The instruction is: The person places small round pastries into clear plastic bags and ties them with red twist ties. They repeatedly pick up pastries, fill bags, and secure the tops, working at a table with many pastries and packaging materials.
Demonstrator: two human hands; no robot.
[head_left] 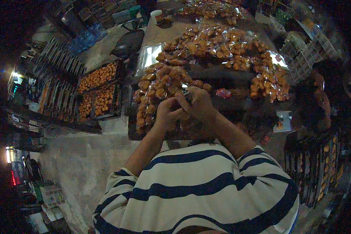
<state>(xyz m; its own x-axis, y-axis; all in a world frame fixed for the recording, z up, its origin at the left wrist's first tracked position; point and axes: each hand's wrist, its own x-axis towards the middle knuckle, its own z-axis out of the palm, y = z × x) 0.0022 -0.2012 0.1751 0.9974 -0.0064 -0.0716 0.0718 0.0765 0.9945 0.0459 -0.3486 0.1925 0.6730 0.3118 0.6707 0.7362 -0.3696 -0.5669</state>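
Both hands meet over the near side of a dark table, close to my body. My right hand [201, 104] is closed around a small shiny silver-and-dark thing [185, 91] whose kind I cannot make out. Pressed up against it, my left hand [168, 114] has its fingers pinched together. What sits between those fingers is hidden. Directly beyond and to the left of the hands lie clear plastic bags of round golden-brown baked pieces [165, 80]. A small red-and-pink packet [223, 93] lies to the right of my right hand.
More filled bags [222, 43] spread across the table's far side and right end [271, 84]. Trays of loose baked pieces [99, 78] stand left, beside racks [58, 58]. A dark round pan [128, 43] is at the back left. Another person's arm [321, 95] shows at right.
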